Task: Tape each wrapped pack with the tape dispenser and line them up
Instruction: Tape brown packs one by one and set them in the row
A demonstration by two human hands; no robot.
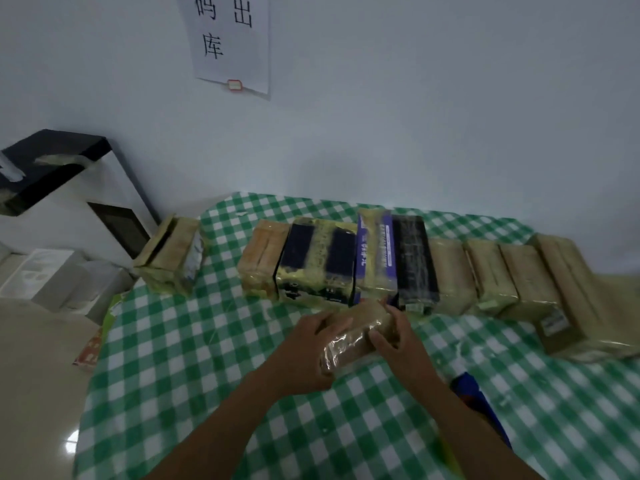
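Two hands share one load nearest the camera. The left hand [304,348] curls round the near end of a brown pack wrapped in clear film [349,341], and the right hand [398,344] clasps its other side, fingers folded over the top edge. Whether the pack hangs just above the green-and-white checked bench [173,375] or rests on it, I cannot tell. The two-sided grip probably keeps the loose film tight and lets the pack be turned for taping.

Just beside the right forearm lies a blurred blue object [472,389]. It may be the tape dispenser, kept within reach, but that is a guess.

Beyond the hands, a row of taped packs [450,271] stands side by side along the bench's far edge, each touching the next. Dark ones are at the left and beige ones to the right, which suggests finished work.

One lone beige pack [173,258] sits apart at the left corner. On the pale wall hangs a white paper sign [232,39].
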